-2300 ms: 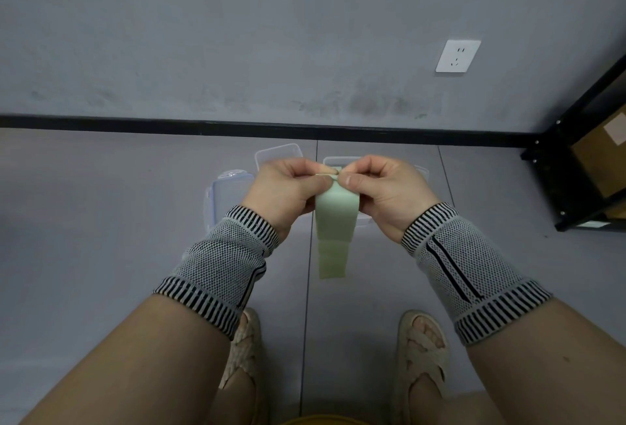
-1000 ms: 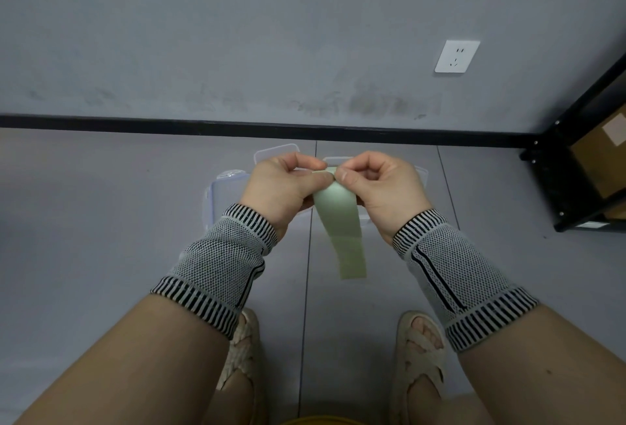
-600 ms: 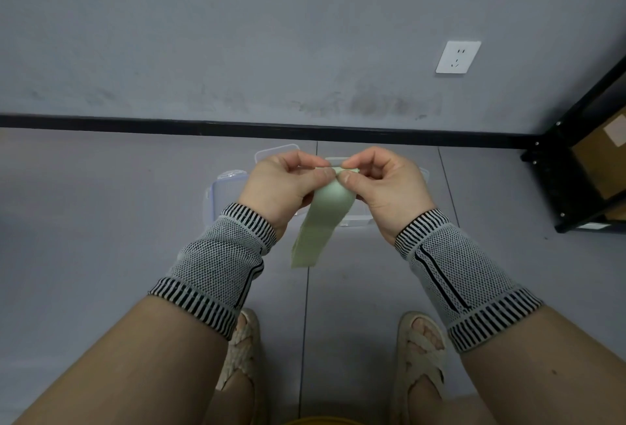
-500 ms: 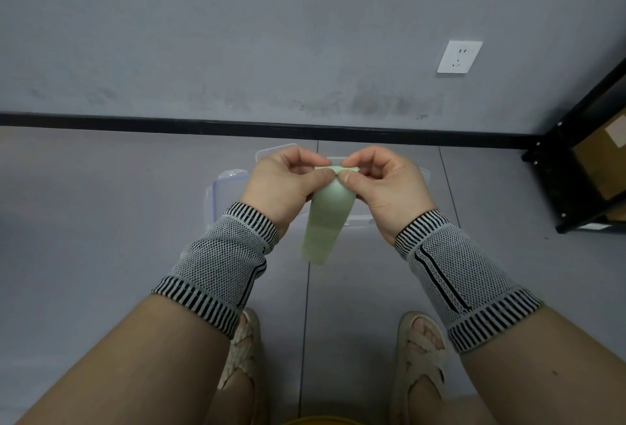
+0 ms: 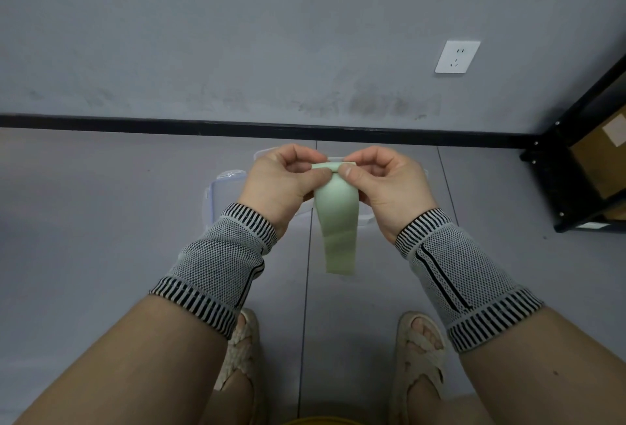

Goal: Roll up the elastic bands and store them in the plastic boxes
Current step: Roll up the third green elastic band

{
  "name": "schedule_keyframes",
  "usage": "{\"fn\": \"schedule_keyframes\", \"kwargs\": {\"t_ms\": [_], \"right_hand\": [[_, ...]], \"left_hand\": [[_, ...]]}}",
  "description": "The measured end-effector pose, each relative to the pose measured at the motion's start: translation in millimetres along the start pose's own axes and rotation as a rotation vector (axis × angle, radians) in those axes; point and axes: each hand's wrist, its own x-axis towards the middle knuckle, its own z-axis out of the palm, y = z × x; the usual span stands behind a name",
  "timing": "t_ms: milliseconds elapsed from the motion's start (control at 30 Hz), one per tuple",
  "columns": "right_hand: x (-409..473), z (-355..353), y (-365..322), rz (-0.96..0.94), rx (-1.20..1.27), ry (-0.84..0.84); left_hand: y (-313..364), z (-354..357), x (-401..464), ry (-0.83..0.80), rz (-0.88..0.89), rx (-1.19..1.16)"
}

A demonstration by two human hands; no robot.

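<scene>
A pale green elastic band (image 5: 338, 224) hangs down between my hands above the floor. Its top end is folded into a small roll. My left hand (image 5: 283, 184) pinches the left side of that roll between thumb and fingers. My right hand (image 5: 382, 184) pinches the right side the same way. Behind and below my hands, clear plastic boxes (image 5: 222, 192) stand on the floor, mostly hidden by my hands. A clear box edge (image 5: 367, 218) shows under my right wrist.
Grey tiled floor meets a grey wall with a black skirting strip (image 5: 203, 126). A black metal shelf (image 5: 576, 167) with cardboard boxes stands at the right. My sandalled feet (image 5: 420, 357) are at the bottom. A white socket (image 5: 457, 56) is on the wall.
The band's hanging tail swung left and then back to hang straight down. It hangs shorter than at first, as the rolled top between my fingers has grown slightly.
</scene>
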Motion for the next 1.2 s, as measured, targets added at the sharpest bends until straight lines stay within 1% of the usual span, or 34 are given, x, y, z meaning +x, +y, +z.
{"fn": "schedule_keyframes", "kwargs": {"t_ms": [100,233,400,567,700,800,867,933,1033,1200], "right_hand": [[-0.2,-0.7,-1.8,-0.005,0.02,-0.007],[0.4,-0.5,-2.1,-0.022,0.003,0.001],[-0.9,2.2,-1.9,-0.047,-0.009,-0.004],[-1.7,1.6,-2.4,0.025,0.071,-0.016],[-0.8,2.2,0.0,0.026,0.0,-0.019],[0.9,1.3,-0.7,0.048,0.041,-0.002],[2.0,0.1,-1.2,0.06,0.099,0.027],[3.4,-1.4,-1.2,0.066,0.137,0.062],[5.3,-3.1,-0.7,0.071,0.166,0.097],[7.2,-2.8,3.1,0.06,0.157,0.124]], "left_hand": [[0.3,-0.7,0.0,-0.019,-0.056,0.003],[1.3,-1.1,-0.6,-0.044,-0.068,0.023],[1.5,-3.4,-0.9,-0.029,-0.025,0.026],[3.7,-4.6,-2.3,-0.015,0.025,0.047],[2.4,-1.5,-3.3,-0.024,0.054,0.076],[2.2,2.2,-4.7,-0.027,0.034,0.02],[2.8,2.8,-3.9,-0.002,0.007,-0.028],[2.7,2.5,-2.9,0.032,-0.017,0.006],[1.2,3.7,-2.8,0.037,-0.027,0.101],[0.2,3.6,-1.9,0.057,-0.024,0.165]]}}
